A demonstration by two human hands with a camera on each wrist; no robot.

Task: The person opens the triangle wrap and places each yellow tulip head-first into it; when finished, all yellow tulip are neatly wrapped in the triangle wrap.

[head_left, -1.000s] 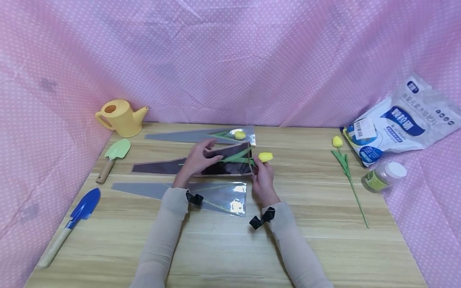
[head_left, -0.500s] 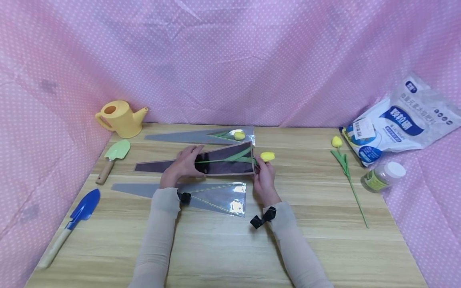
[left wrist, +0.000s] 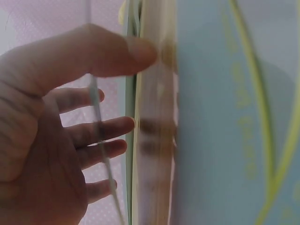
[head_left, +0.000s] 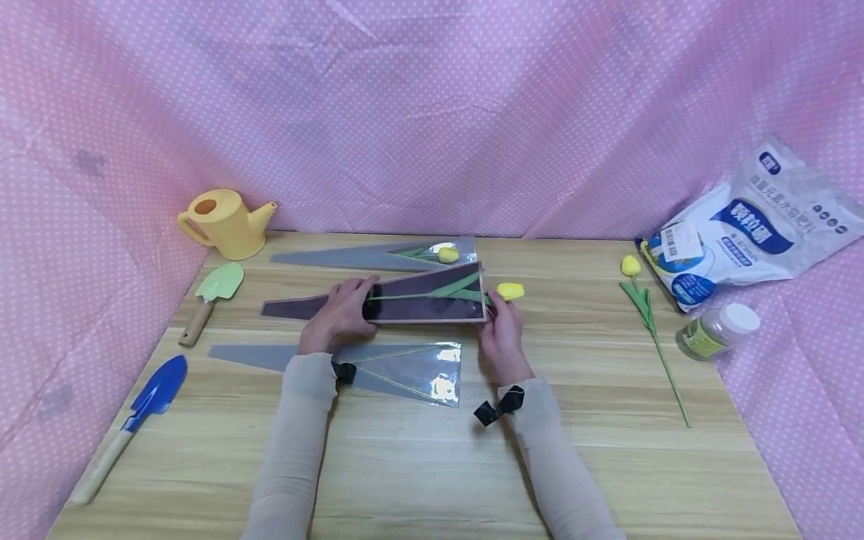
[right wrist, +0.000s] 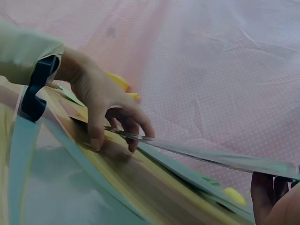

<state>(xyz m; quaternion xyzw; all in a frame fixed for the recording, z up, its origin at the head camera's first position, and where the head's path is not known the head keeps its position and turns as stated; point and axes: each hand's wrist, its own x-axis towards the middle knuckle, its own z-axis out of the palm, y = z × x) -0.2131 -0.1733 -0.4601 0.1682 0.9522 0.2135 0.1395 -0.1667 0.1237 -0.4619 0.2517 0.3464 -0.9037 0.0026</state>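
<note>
In the head view, a dark translucent flower sleeve (head_left: 412, 302) with a pale border is raised off the table, with a green tulip stem and leaves inside. The yellow tulip (head_left: 511, 290) has its bloom outside the sleeve's wide mouth. My left hand (head_left: 340, 309) holds the sleeve across its narrower part, thumb at the near edge and fingers toward the far edge. At the mouth, my right hand (head_left: 502, 328) grips the sleeve close to the bloom. The right wrist view shows the sleeve (right wrist: 206, 157) nearly edge-on between left hand (right wrist: 110, 108) and right hand (right wrist: 276, 201).
Behind lies a clear sleeve (head_left: 337, 259) holding a tulip (head_left: 448, 255); another clear sleeve (head_left: 405, 371) lies in front. At left are a watering can (head_left: 232, 225), green trowel (head_left: 221, 281) and blue trowel (head_left: 158, 386). At right are a tulip (head_left: 648, 315), jar (head_left: 715, 332) and bag (head_left: 749, 232).
My left hand has moved left along the dark sleeve and taken hold across it. The sleeve, tulip and right hand have shifted slightly right, and the sleeve's mouth looks flatter.
</note>
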